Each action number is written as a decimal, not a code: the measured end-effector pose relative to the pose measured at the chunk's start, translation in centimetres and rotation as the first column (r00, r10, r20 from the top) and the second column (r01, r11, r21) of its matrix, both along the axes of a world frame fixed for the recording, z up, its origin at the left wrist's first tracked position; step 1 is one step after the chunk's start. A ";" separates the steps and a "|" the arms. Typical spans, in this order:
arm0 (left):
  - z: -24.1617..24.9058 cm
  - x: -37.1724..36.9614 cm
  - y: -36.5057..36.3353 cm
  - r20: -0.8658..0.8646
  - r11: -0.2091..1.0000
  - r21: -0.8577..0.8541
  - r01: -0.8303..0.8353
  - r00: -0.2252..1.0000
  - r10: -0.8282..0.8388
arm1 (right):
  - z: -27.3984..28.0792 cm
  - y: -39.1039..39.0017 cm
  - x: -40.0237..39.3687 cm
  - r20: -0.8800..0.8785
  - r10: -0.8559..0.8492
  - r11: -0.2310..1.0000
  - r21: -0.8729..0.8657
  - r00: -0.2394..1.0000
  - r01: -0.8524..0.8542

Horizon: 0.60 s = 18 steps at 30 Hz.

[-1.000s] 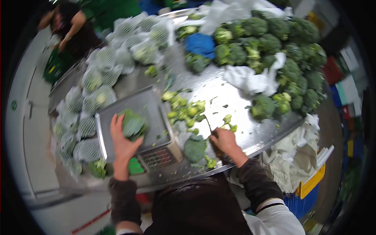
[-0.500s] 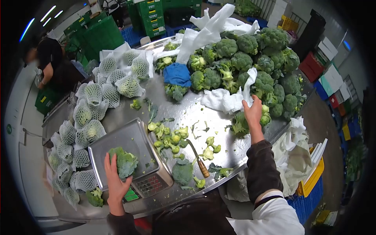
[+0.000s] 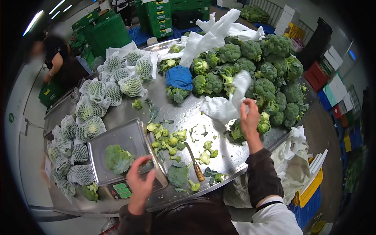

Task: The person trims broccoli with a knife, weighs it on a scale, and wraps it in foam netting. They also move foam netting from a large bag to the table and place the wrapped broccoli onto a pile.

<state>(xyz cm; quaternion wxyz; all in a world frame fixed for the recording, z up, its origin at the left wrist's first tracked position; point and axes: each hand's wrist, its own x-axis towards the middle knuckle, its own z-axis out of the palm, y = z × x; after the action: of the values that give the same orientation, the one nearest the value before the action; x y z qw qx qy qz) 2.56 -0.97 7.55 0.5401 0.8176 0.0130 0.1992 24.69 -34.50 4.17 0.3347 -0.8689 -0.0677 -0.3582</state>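
Observation:
My right hand [image 3: 250, 121] pinches a white foam net sleeve [image 3: 239, 88], blurred by motion, above the pile of white netting [image 3: 217, 107]. Below that hand is a broccoli head [image 3: 236, 131]. My left hand [image 3: 141, 182] is apart from anything, fingers spread, in front of the weighing scale [image 3: 96, 137]. On the scale's metal plate sits a broccoli head [image 3: 118, 159]. A curved knife with a wooden handle [image 3: 199, 171] lies on the metal table [image 3: 168, 111], beside cut broccoli stems [image 3: 166, 141] and another broccoli head [image 3: 178, 175].
A large heap of broccoli [image 3: 266, 70] fills the back right. Several net-wrapped broccoli heads [image 3: 96, 92] line the left side. A blue cloth [image 3: 179, 77] lies on broccoli. Green crates [image 3: 105, 35] and a person [image 3: 58, 58] are beyond the table.
My left hand has let go of the broccoli on the scale and moved right. My right hand has pulled the foam net sleeve slightly down and left. The view has shifted a little.

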 end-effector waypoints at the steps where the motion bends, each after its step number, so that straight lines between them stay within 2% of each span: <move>1: -0.3 1.0 -1.6 -0.095 0.967 -0.252 0.036 0.994 -0.061 | 0.4 1.2 -1.1 -0.023 0.093 0.995 0.045 0.995 -0.092; 2: -0.7 2.2 -3.1 -0.138 0.901 -0.417 0.120 0.971 -0.193 | 0.8 2.6 -2.5 -0.029 0.150 0.988 0.036 0.988 -0.149; 3: -0.9 3.6 -4.5 -0.159 0.851 -0.487 0.197 0.938 -0.308 | 1.0 4.2 -3.8 -0.032 0.205 0.979 0.028 0.978 -0.204; 4: -1.1 5.0 -5.9 -0.170 0.788 -0.556 0.265 0.891 -0.420 | 0.9 5.8 -5.0 -0.045 0.259 0.962 0.097 0.965 -0.254; 6: -2.8 7.3 -8.1 -0.174 0.606 -0.763 0.225 0.832 -0.527 | 0.0 8.8 -7.6 -0.084 0.360 0.914 0.231 0.929 -0.334; 7: -3.5 7.9 -9.3 -0.133 0.585 -0.786 0.201 0.869 -0.477 | -0.4 9.9 -8.6 -0.099 0.408 0.883 0.295 0.908 -0.365; 9: -4.4 8.2 -9.8 0.010 0.777 -0.568 0.270 0.947 -0.322 | -0.2 11.3 -11.2 -0.206 0.481 0.844 0.370 0.852 -0.387; 10: -3.7 7.8 -9.7 0.001 0.786 -0.558 0.266 0.948 -0.320 | -0.3 11.7 -12.2 -0.214 0.511 0.836 0.348 0.832 -0.424; 12: -1.8 7.2 -9.2 -0.038 0.712 -0.700 0.052 0.993 -0.110 | -0.2 12.6 -13.8 -0.183 0.562 0.794 0.394 0.806 -0.464; 13: -1.8 7.1 -8.7 -0.044 0.723 -0.689 0.045 0.994 -0.103 | -0.6 13.0 -14.5 -0.170 0.595 0.760 0.437 0.786 -0.481; 16: -1.6 6.6 -7.1 -0.050 0.627 -0.779 -0.014 0.998 -0.040 | -0.4 13.9 -16.0 -0.154 0.650 0.704 0.492 0.744 -0.513; 17: -1.6 6.4 -6.5 -0.052 0.634 -0.773 -0.021 0.998 -0.031 | -0.7 14.4 -16.2 -0.149 0.658 0.694 0.500 0.738 -0.518; 18: -1.6 6.1 -5.8 -0.041 0.653 -0.757 -0.018 0.999 -0.020 | -1.1 14.7 -16.4 -0.126 0.711 0.614 0.590 0.692 -0.524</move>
<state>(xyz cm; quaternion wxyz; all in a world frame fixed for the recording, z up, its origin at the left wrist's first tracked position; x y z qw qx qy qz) 8.62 -6.80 6.00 0.8313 0.5226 0.1065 0.1567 8.27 -19.78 3.05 0.6621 -0.7166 -0.2102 -0.0624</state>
